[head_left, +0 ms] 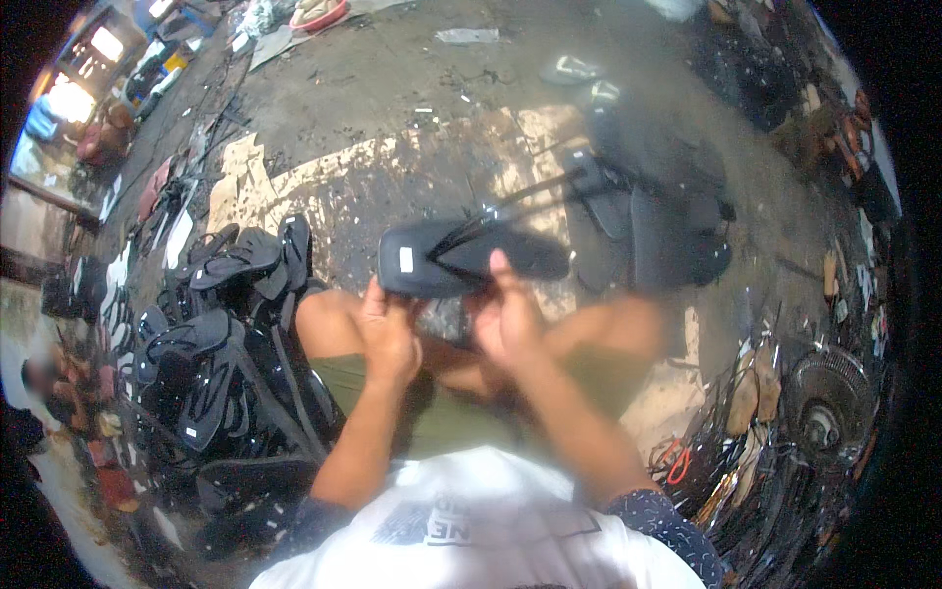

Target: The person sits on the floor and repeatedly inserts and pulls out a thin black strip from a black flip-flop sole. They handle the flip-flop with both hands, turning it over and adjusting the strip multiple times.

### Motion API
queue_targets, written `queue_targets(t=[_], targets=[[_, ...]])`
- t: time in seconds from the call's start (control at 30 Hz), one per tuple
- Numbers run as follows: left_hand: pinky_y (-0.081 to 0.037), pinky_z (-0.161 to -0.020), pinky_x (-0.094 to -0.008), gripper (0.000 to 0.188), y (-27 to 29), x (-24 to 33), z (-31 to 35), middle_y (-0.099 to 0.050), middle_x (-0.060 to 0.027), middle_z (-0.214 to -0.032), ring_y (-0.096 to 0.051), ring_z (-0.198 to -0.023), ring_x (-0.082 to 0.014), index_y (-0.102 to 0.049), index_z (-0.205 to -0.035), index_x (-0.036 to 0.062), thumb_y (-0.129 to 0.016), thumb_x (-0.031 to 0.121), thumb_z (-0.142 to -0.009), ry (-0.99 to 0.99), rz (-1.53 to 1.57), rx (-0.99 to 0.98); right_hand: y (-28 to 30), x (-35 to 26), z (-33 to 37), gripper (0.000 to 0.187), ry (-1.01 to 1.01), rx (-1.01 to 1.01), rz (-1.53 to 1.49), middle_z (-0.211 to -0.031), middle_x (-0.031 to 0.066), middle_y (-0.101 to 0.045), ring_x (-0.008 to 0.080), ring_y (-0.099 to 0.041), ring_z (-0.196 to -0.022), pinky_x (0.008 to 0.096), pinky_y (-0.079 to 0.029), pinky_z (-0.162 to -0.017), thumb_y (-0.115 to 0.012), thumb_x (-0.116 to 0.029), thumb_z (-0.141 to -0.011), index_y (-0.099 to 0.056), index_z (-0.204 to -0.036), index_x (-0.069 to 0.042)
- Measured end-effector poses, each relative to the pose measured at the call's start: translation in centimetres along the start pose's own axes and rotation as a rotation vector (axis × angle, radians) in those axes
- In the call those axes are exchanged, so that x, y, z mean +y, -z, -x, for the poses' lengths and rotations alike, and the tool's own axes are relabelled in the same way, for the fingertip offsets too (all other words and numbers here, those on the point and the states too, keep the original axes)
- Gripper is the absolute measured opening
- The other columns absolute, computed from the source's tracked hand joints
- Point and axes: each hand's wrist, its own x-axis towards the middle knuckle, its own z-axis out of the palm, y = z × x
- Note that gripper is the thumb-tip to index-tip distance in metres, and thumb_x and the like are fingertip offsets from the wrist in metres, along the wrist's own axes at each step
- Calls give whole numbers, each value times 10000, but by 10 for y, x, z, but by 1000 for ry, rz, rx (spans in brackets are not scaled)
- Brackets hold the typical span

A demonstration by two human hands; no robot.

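Observation:
A black flip-flop (407, 267) lies crosswise in front of me, held above my crossed legs. It has a small white label near its left end. Thin black straps (510, 204) rise from its middle and stretch away to the upper right. My left hand (391, 329) grips the near edge close to the labelled end, its fingers partly hidden under the sole. My right hand (508, 316) pinches the near edge further right, thumb on top and the other fingers mostly out of sight beneath.
Black sandals (201, 339) are heaped at my left. Black soles (677, 236) lie to the right, blurred. Pale, stained sheeting (343, 162) covers part of the floor ahead. A round fan (829, 402) stands at the lower right, beside loose strips and an orange cord (675, 459).

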Motion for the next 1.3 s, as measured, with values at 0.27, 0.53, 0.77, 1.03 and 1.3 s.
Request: queue_targets(t=[0.27,0.53,0.77,1.03,1.3], targets=[[-426,-1095,-482,274,-20,37,-8,-727,-102,-1144,-679,-1103,-284,-726,-1094,73,-796,103,-831,-836,-1129,-345,19,-11,-2,321,168,-16,415,-1129,57,-710,166,-683,-991,318,-564,-785,-605,-294,-1034,-623,-1233,-43],[-502,-1009,-357,528,-22,69,0,-630,-119,-1160,-711,-960,-205,-422,-1482,13,-615,141,-1008,34,-161,-507,53,-63,-20,382,-26,-258,692,-1072,63,-727,120,-678,-905,297,-563,-807,-698,-339,-987,-682,-1123,17],[-437,-1119,-440,796,-43,35,3,-488,-163,-1527,-526,-1363,-317,-350,-1557,29,-704,330,-909,493,-28,-700,8,-89,-22,385,-369,-943,1098,-1232,69,-682,152,-618,-1113,340,-512,-965,-693,-258,-996,-630,-1268,7],[-551,-1006,-481,477,-24,46,-30,-617,-141,-1370,-626,-1220,-310,-481,-1438,43,-604,219,-1012,93,-119,-104,60,-53,34,242,556,43,721,-1029,91,-665,147,-653,-915,282,-568,-802,-777,-101,-910,-628,-1085,-24],[-561,-989,-441,432,-32,42,-12,-590,-162,-1394,-633,-1205,-294,-501,-1383,-48,-609,115,-998,-33,-159,-118,13,-54,12,222,681,116,618,-929,29,-619,91,-599,-848,252,-519,-784,-732,-62,-945,-569,-1092,-27]])
